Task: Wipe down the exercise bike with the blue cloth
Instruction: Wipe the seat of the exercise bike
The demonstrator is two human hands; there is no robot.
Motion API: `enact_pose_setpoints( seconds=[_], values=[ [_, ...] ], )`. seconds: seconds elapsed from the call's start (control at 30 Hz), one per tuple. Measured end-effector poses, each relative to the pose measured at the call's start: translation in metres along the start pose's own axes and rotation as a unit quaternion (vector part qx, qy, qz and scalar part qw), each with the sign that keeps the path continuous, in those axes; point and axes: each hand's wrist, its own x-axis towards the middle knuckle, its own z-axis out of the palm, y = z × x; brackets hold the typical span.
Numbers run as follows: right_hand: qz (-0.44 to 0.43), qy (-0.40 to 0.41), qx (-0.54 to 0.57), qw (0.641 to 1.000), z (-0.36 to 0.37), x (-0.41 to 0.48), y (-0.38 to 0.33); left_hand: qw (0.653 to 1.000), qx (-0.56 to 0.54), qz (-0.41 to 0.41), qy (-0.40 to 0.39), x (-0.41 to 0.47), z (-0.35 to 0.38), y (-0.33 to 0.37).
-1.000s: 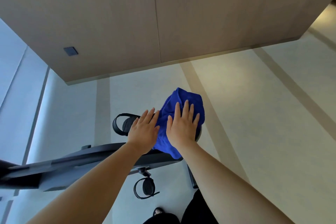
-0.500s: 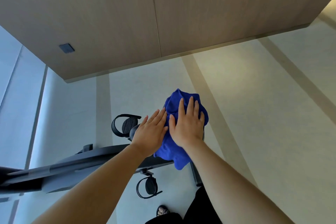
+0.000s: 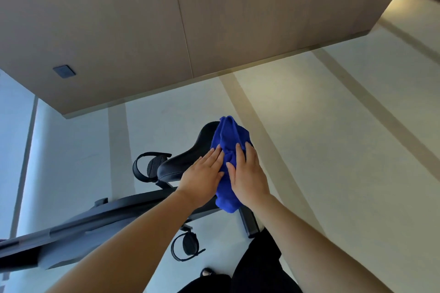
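The blue cloth [image 3: 229, 143] lies bunched over the black saddle [image 3: 188, 162] of the exercise bike [image 3: 100, 219], seen from above. My left hand [image 3: 202, 177] rests flat on the saddle, its fingertips touching the cloth's left edge. My right hand [image 3: 247, 176] presses flat on the cloth with straight fingers. The saddle's front half shows bare to the left of the cloth. The bike's dark frame runs down to the lower left.
Two strapped pedals show, one [image 3: 148, 165] left of the saddle and one [image 3: 188, 245] below the frame. A wood-panelled wall [image 3: 166, 19] stands behind the bike. Pale tiled floor [image 3: 321, 138] spreads to the right. My dark trousers [image 3: 257, 269] and a shoe are at the bottom.
Both hands and the cloth have slid back along the saddle, away from its front. More of the black saddle now shows bare to the left of the cloth.
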Motion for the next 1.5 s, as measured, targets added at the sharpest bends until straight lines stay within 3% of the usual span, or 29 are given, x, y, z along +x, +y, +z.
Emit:
enact_pose_setpoints(
  seconds=[0.2,0.4,0.63,0.93,1.07,1.27,1.5],
  values=[
    [-0.044,-0.068,-0.019,0.997,-0.008,-0.016,0.008,0.999,-0.023,0.024,0.007,-0.001,0.000,-0.004],
    [-0.051,-0.063,0.035,0.996,-0.009,0.005,0.001,1.000,0.004,0.021,0.004,0.016,-0.003,-0.008],
    [-0.040,-0.101,0.041,0.993,-0.017,0.065,-0.008,0.995,-0.052,-0.083,0.000,0.057,-0.021,-0.010],
    [-0.058,-0.122,0.047,0.990,-0.027,0.090,-0.001,0.988,-0.082,-0.128,0.008,0.071,-0.040,-0.008],
    [-0.049,-0.108,0.042,0.992,-0.027,0.082,-0.006,0.985,-0.071,-0.145,0.060,0.058,-0.041,-0.004],
    [-0.091,-0.120,0.015,0.988,-0.021,0.057,-0.023,0.988,-0.052,-0.141,0.048,0.028,-0.042,-0.023],
    [-0.158,-0.167,-0.022,0.973,0.013,0.037,-0.085,0.977,-0.017,-0.207,0.041,-0.027,-0.042,-0.071]
  ],
)
